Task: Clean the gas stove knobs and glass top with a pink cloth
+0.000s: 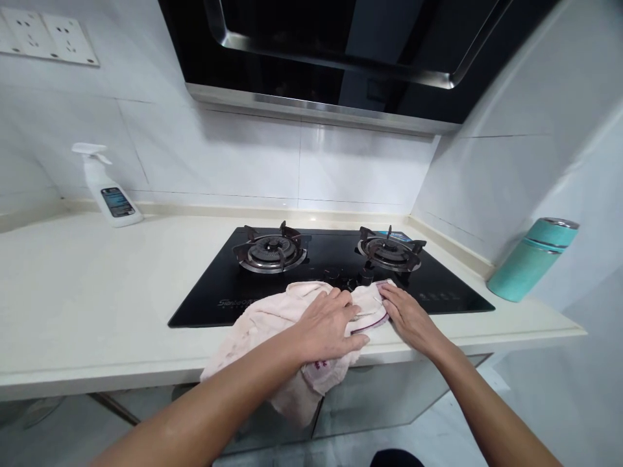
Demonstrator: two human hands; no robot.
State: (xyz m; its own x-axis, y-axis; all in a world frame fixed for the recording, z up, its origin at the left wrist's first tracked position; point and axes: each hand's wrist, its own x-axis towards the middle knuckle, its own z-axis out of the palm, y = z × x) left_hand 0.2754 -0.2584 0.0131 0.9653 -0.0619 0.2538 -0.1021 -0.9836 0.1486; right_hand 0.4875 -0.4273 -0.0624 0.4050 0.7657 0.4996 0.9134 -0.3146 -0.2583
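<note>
White tiled walls close in a kitchen corner, and a pale countertop [82,292] runs across the head view with a black glass stove [321,285] set into it. Two burners sit on the stove, the left burner [270,251] and the right burner [389,250], with dark knobs [350,279] near the front edge between them. A black range hood [335,58] hangs above.

A pale pink cloth [263,318] lies over the front edge of the stove and countertop. Its long axis runs roughly left to right along the counter's front, from a bunched end at the lower left to a corner near the knobs at the right. Part of it droops over the counter edge and hangs down below.

The left hand [326,327] lies palm down on the middle of the cloth, fingers close together and pressing flat, pointing toward the right. The right hand [406,314] rests just beside it on the cloth's right end, fingers extended together and pointing left toward the corner, touching the fabric at its dark-stitched edge.

A white spray bottle [104,188] stands at the back left against the wall, well apart from the hands. A teal flask [533,259] stands on the counter at the right, and wall sockets [48,35] show at the upper left
</note>
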